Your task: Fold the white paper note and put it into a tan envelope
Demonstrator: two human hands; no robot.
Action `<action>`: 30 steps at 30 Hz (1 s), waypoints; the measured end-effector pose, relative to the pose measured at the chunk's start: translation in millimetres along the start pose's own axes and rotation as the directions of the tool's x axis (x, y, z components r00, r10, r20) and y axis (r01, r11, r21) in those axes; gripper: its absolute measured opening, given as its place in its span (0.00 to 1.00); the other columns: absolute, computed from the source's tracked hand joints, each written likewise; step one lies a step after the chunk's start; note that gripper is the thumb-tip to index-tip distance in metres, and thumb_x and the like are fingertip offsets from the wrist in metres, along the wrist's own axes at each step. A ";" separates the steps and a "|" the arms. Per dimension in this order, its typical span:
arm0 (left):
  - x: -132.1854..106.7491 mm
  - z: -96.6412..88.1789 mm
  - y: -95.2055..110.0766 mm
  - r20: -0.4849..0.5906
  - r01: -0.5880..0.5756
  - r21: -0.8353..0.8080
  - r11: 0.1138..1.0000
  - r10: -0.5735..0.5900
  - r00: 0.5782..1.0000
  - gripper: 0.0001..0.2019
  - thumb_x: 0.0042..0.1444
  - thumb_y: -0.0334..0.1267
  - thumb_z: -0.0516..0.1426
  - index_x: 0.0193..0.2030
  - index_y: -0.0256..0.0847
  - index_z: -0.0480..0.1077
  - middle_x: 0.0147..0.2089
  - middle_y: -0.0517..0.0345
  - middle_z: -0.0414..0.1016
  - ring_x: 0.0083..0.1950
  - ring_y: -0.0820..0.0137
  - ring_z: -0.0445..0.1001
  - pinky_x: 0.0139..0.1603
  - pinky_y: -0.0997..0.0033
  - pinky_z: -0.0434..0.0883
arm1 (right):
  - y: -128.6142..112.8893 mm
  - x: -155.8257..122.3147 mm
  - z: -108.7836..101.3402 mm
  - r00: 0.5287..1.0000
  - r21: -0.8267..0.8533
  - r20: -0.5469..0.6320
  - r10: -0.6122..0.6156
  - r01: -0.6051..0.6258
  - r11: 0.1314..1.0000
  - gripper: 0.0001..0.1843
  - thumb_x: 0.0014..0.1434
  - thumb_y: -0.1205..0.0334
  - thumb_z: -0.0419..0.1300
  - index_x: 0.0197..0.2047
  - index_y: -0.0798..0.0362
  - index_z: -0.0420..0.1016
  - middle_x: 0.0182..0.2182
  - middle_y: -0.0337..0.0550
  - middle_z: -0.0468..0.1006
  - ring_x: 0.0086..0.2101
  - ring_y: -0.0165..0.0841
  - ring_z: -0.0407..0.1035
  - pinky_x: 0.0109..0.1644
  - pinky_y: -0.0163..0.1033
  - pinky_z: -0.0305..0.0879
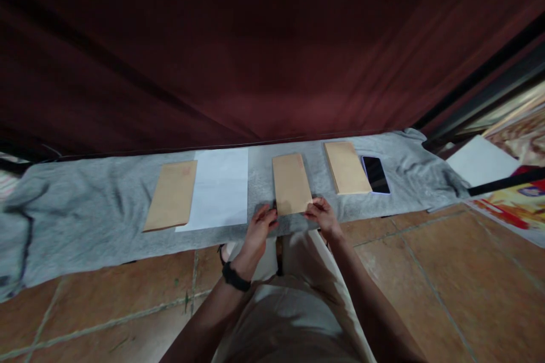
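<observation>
A brown paper envelope [293, 182] lies in front of me on a grey cloth, with a faint reddish mark near its top right corner. At its lower left corner, the fingers of my left hand [260, 226] are closed on the edge. My right hand [322, 215] pinches the lower right corner between thumb and fingers. Farther left, another brown envelope [172, 195] overlaps the side of a white sheet of paper [221, 187]. To the right sits a stack of brown envelopes [347, 167].
A dark-screened phone [376, 174] lies right of the stack. The grey cloth [102, 204] covers a long narrow surface against a dark red hanging fabric [255, 68]. Tiled floor [409, 272] shows in front. At far right are a white panel [483, 159] and colourful packaging [515, 204].
</observation>
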State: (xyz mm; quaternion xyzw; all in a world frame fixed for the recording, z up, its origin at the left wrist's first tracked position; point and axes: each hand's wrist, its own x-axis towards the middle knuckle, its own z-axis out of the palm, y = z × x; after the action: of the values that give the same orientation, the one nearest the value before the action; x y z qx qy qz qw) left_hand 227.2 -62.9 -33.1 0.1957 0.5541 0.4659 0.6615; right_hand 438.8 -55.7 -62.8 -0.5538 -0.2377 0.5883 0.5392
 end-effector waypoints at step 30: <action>24.1 26.4 -7.8 0.229 0.081 -0.049 0.995 -0.068 0.971 0.19 0.37 0.34 0.74 0.37 0.37 0.76 0.35 0.52 0.83 0.35 0.68 0.81 0.41 0.68 0.77 | 5.7 -6.4 19.4 0.957 0.375 0.026 0.288 -0.277 0.885 0.10 0.50 0.66 0.74 0.31 0.51 0.77 0.27 0.39 0.83 0.31 0.32 0.80 0.43 0.38 0.80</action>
State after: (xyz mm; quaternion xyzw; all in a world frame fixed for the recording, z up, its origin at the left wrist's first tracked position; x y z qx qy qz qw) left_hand 253.3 -39.8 -44.3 0.2073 0.4680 0.4311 0.7430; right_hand 417.9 -57.0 -60.0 -0.4782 -0.0298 0.6866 0.5468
